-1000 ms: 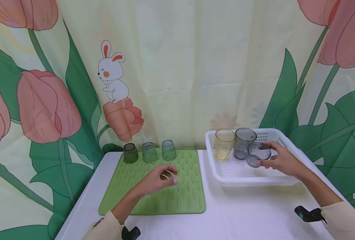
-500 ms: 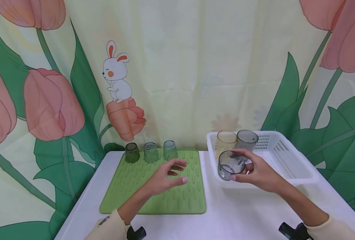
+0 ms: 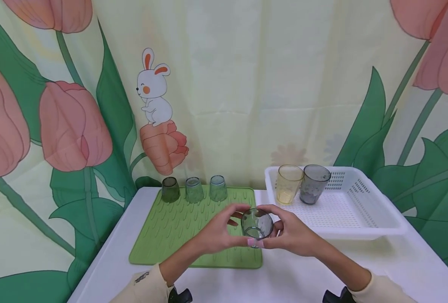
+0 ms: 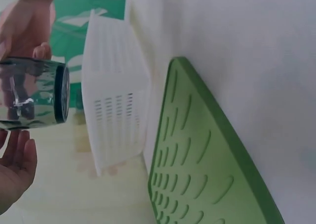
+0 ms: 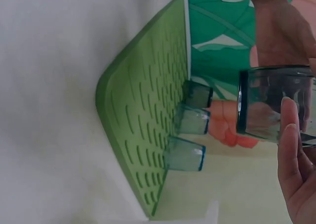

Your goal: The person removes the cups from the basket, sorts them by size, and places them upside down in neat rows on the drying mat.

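Observation:
Above the mat's right front edge, a clear grey-tinted drinking glass point(image 3: 256, 225) is held between both hands, mouth up. My left hand point(image 3: 220, 230) has its fingers at the left of the rim and its thumb low at the front. From the right, my right hand point(image 3: 297, 233) grips the same glass, fingers at the rim and thumb in front. The thumbs meet near the glass's front side. In the left wrist view, the thick base of the glass point(image 4: 60, 93) is free of the fingers. The far fingers are partly hidden behind the glass.
On the green ribbed mat point(image 3: 163, 240), a dark glass point(image 3: 170, 190), a greenish glass point(image 3: 194, 190) and a bluish glass point(image 3: 218, 188) stand upside down along the back. A white perforated basket point(image 3: 375, 229) holds a yellow glass point(image 3: 289, 185) and a grey glass point(image 3: 314, 185).
My right hand has lifted the glass out of the basket and brought it left and nearer. My left hand has moved right and now holds it too.

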Demonstrator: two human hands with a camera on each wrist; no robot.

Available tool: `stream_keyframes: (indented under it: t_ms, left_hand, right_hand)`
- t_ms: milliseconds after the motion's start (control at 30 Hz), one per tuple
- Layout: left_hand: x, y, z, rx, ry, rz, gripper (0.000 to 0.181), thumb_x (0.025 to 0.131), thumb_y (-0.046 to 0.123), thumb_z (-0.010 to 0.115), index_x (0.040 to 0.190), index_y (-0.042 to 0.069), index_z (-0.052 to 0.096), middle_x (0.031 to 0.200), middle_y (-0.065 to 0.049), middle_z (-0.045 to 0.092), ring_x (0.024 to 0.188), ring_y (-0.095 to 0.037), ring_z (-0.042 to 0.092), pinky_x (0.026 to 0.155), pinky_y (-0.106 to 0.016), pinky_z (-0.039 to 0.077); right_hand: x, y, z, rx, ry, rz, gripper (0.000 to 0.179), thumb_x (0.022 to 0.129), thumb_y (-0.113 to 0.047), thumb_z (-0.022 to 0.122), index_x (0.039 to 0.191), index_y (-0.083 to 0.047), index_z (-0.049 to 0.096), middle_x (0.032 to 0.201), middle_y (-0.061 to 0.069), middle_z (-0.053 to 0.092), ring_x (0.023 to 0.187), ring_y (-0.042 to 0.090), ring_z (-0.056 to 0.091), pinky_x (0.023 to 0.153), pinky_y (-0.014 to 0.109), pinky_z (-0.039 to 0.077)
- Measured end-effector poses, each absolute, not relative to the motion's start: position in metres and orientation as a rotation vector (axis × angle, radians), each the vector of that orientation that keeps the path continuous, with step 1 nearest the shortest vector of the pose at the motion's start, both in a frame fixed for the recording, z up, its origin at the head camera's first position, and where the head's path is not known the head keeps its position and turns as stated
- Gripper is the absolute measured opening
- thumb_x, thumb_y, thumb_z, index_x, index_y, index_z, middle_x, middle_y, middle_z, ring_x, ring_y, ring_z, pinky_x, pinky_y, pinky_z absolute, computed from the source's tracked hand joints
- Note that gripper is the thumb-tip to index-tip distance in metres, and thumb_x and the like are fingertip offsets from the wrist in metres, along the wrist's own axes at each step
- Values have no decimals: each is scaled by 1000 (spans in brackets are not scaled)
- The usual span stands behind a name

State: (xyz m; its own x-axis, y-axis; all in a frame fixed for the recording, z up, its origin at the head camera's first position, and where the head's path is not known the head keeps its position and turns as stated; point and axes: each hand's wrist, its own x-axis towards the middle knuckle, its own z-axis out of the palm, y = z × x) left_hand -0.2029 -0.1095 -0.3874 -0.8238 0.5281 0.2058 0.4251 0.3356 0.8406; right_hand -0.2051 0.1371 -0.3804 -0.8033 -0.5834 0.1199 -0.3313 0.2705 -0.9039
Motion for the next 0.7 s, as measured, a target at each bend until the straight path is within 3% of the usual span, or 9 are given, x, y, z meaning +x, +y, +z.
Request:
stream_keyframes:
  t_ms: [100, 200, 300, 533, 700]
  left_hand:
    - [-203, -109, -390, 880, 2515, 1482, 77, 80, 31, 86, 145, 16, 48, 135, 6, 55, 117, -16, 54, 96, -31, 48]
    - [-202, -110, -392, 869, 2546, 1454, 75, 79, 34, 86, 143, 19, 51, 131, 4, 57, 114, -16, 54, 96, -30, 48]
    - [-202, -112, -393, 870, 2560, 1430, 72, 79, 35, 85, 141, 19, 52, 127, 1, 57, 113, -17, 55, 97, -32, 48]
    - [-201, -117, -388, 898, 2574, 1485, 68, 81, 34, 82, 139, 13, 54, 126, 4, 59, 112, -19, 58, 97, -34, 49]
    - [-201, -118, -379, 934, 2553, 1586, 65, 82, 29, 81, 139, 13, 54, 127, 3, 59, 110, -22, 58, 96, -37, 51]
  right_hand:
    - [-206, 133, -384, -843, 2306, -1532, 80, 78, -18, 85, 146, -5, 44, 86, 10, 70, 63, 9, 63, 56, 25, 52]
    - [-207, 131, -389, -854, 2287, -1540, 81, 79, -18, 85, 147, -4, 42, 112, 16, 67, 65, 10, 64, 59, 26, 53]
    - [-209, 131, -394, -878, 2247, -1556, 83, 80, -17, 84, 149, -4, 39, 136, 22, 54, 66, 11, 64, 61, 28, 55]
    - [-210, 128, -409, -926, 2162, -1589, 89, 79, -14, 85, 152, -5, 34, 138, 23, 52, 62, 11, 65, 60, 29, 56]
    - [-210, 118, -425, -912, 2104, -1672, 84, 79, -11, 83, 148, 0, 37, 129, 24, 58, 67, 9, 65, 61, 26, 54]
